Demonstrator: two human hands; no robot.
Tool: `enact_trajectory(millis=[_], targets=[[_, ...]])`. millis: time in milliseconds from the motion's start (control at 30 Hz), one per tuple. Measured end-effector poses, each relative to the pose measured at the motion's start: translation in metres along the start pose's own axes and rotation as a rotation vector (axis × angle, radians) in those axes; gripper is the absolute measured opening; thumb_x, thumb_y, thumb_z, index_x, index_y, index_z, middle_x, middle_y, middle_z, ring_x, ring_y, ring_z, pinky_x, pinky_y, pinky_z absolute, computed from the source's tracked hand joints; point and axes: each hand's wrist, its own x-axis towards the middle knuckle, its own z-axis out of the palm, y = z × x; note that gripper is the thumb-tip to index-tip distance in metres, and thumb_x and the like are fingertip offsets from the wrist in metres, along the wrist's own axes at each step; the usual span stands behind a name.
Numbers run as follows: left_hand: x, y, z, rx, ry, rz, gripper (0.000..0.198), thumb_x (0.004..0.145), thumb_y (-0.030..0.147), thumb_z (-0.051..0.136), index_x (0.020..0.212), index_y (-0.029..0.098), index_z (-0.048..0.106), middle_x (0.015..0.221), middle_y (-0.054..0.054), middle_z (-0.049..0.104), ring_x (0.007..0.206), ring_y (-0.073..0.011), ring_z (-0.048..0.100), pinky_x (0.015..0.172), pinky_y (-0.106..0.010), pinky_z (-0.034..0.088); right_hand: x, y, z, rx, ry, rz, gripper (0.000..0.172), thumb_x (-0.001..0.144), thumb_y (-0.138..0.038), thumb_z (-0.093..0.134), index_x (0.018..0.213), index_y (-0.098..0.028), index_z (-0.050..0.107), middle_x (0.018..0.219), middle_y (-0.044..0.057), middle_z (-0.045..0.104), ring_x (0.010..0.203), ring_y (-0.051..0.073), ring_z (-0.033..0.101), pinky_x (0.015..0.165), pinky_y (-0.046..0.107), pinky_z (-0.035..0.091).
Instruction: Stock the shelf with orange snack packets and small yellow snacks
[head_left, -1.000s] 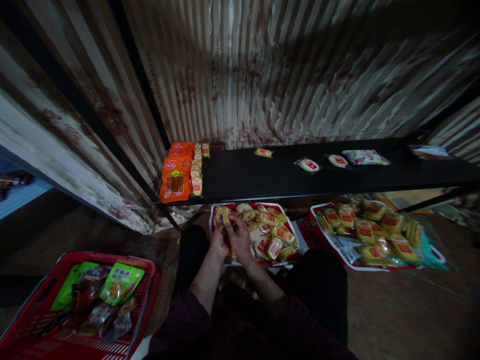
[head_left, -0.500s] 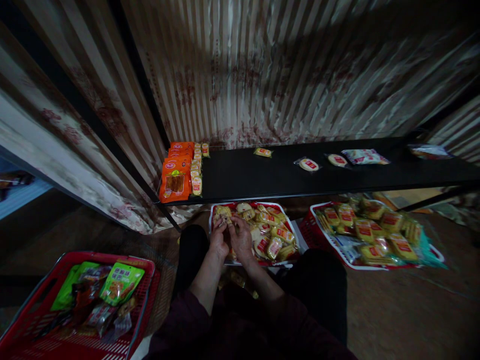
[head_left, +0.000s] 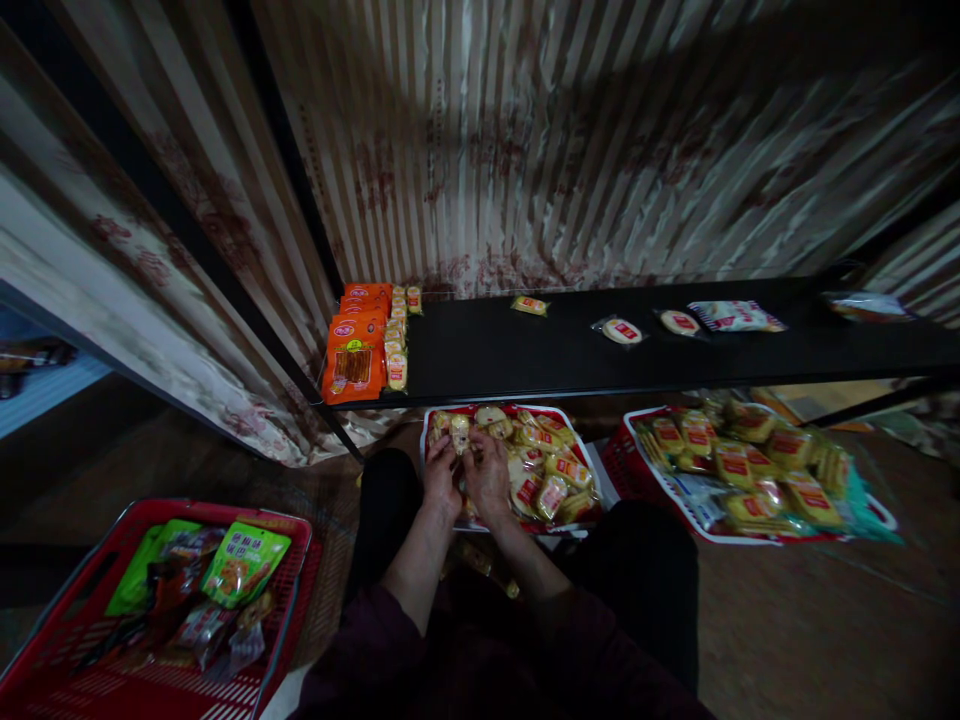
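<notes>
A red basket with a white rim (head_left: 589, 455) stands below the shelf, filled with wrapped yellow snacks. Over its left part, my left hand (head_left: 442, 480) and my right hand (head_left: 489, 478) are side by side, fingers curled around a small wrapped snack (head_left: 460, 432) that shows between their fingertips. Other packets (head_left: 532, 436) lie just right of my right hand. Above, on the black shelf (head_left: 480, 355), orange snack bags (head_left: 354, 355) stand at the left end beside a row of small yellow packets (head_left: 397, 345).
Several single packets, among them a round one (head_left: 622, 331), lie along the shelf. A second full basket (head_left: 630, 460) stands at the right. A red basket (head_left: 296, 560) with green bags (head_left: 246, 565) is at the lower left. A striped curtain (head_left: 480, 150) hangs behind.
My fingers have shifted, and the wrapped snack between them now shows more clearly above the fingertips. The view has moved slightly.
</notes>
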Motion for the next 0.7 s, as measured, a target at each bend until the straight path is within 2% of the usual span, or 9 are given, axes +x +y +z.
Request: enact_trajectory(millis=[167, 333, 500, 700], targets=[[-0.0014, -0.0016, 0.002, 0.007, 0.039, 0.093, 0.027, 0.063, 0.008, 0.069, 0.087, 0.018, 0.062, 0.083, -0.002, 0.068, 0.075, -0.0116, 0.065, 0.075, -0.025, 0.049, 0.0009, 0.001, 0.0023, 0.065, -0.009, 0.031, 0.029, 0.077, -0.022, 0.045, 0.102, -0.015, 0.058, 0.101, 0.012, 0.061, 0.09, 0.023, 0.057, 0.087, 0.042, 0.047], [-0.0024, -0.0034, 0.0042, 0.011, 0.006, 0.123, 0.024, 0.064, 0.011, 0.069, 0.086, 0.018, 0.064, 0.083, -0.002, 0.069, 0.074, -0.0115, 0.065, 0.074, -0.024, 0.049, 0.0007, -0.0022, 0.0004, 0.114, -0.019, 0.017, 0.028, 0.08, -0.027, 0.042, 0.1, -0.016, 0.06, 0.1, 0.012, 0.064, 0.096, 0.024, 0.058, 0.092, 0.044, 0.044], [-0.0049, -0.0014, 0.0065, -0.007, -0.004, 0.103, 0.022, 0.065, 0.014, 0.069, 0.087, 0.018, 0.067, 0.083, -0.003, 0.071, 0.071, -0.0115, 0.065, 0.071, -0.024, 0.049, 0.0005, -0.0062, -0.0015, 0.184, -0.061, 0.084, 0.037, 0.085, -0.041, 0.041, 0.104, -0.015, 0.06, 0.106, 0.014, 0.065, 0.101, 0.025, 0.058, 0.094, 0.046, 0.043], [-0.0085, 0.0042, 0.0078, 0.05, -0.007, 0.113, 0.019, 0.065, 0.015, 0.068, 0.083, 0.017, 0.071, 0.09, -0.006, 0.072, 0.078, -0.014, 0.066, 0.075, -0.025, 0.05, -0.0006, -0.0073, -0.002, 0.241, -0.109, 0.186, 0.05, 0.082, -0.053, 0.047, 0.111, -0.015, 0.058, 0.109, 0.015, 0.065, 0.098, 0.026, 0.061, 0.091, 0.045, 0.045]])
